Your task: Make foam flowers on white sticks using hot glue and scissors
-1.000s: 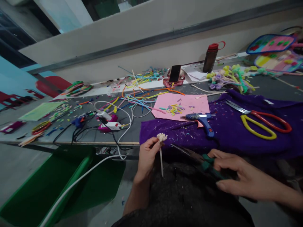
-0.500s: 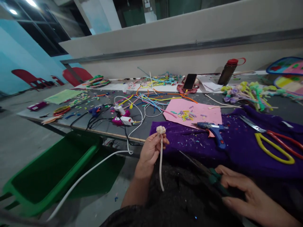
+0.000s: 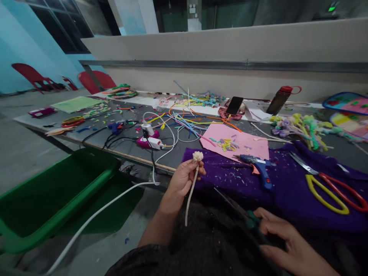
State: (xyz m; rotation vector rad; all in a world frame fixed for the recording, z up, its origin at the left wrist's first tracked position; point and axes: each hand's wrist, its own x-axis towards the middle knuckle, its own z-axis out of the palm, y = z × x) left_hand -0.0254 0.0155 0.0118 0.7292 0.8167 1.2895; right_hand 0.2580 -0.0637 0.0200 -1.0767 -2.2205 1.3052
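Observation:
My left hand pinches a cream flower just under its ruffled head, and its thin stem hangs down below my fingers. Lower right, my right hand is closed round the green handles of a pair of scissors; the blades point up and left, toward the flower but apart from it. On the purple cloth beyond my hands lie a blue glue gun and large scissors with yellow and red handles.
Small foam-like cut pieces lie on a pink sheet. Behind are coloured strips, a phone, a bottle and a bunch of pastel flowers. Plugs and cords sit left, above a green bin. A white cable crosses the lower left.
The flower has turned slightly, so its stem now slants down to the left instead of hanging nearly straight. My right hand and the scissors have shifted a little left. The whole view has tilted.

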